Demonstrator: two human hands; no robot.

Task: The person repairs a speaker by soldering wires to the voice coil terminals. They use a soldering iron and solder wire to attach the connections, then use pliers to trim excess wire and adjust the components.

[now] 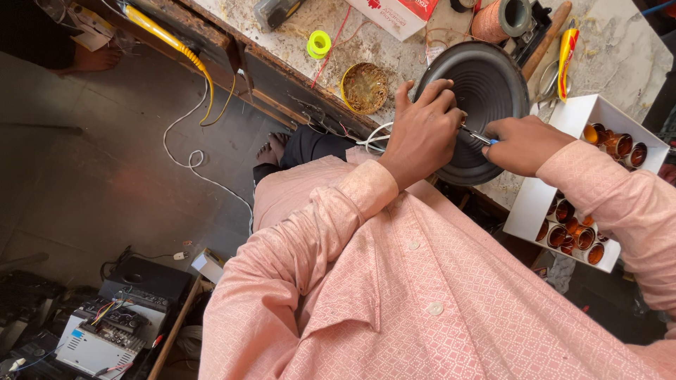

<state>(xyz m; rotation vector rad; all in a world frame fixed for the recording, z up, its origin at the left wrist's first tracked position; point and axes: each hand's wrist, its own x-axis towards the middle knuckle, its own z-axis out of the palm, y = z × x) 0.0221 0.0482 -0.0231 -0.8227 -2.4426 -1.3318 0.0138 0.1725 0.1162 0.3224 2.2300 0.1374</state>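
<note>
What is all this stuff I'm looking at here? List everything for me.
speaker cone: one, black, ribbed, on the worktop under both hands
small tool: one, metal with a blue handle, against the cone
white box: one, right of the cone, holding coils
copper coils: many, orange-brown, in the box
round tin: one, yellow-rimmed, left of the cone
tape roll: one, yellow-green, on the worktop
yellow cable: one, along the bench edge
amplifier units: several, grey and black, on the floor, lower left
worktop: one, pale, dusty
left hand: one, resting on the cone
right hand: one, gripping the tool
</note>
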